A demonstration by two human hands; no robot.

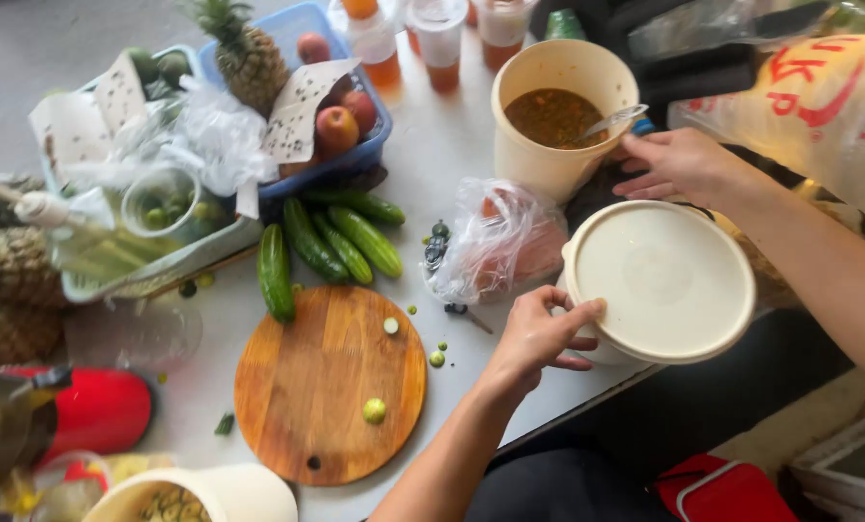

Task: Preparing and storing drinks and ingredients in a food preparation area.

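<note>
My left hand [539, 336] grips the rim of a cream tub with a round lid [666, 280] at the table's near right edge. My right hand [672, 162] rests with fingers spread against the side of an open cream bucket [548, 159] holding brown sauce [553, 116] and a spoon [614, 120]. A clear plastic bag with something orange-pink inside [500, 242] lies between the two containers and the round wooden cutting board [328, 382].
Several cucumbers [328, 242] lie above the board; small green cut pieces [374, 410] sit on it. A blue basket with a pineapple [244, 53] and apples [336, 126] stands at the back. Drink cups [440, 39] line the far edge. A red bottle [94, 408] lies at left.
</note>
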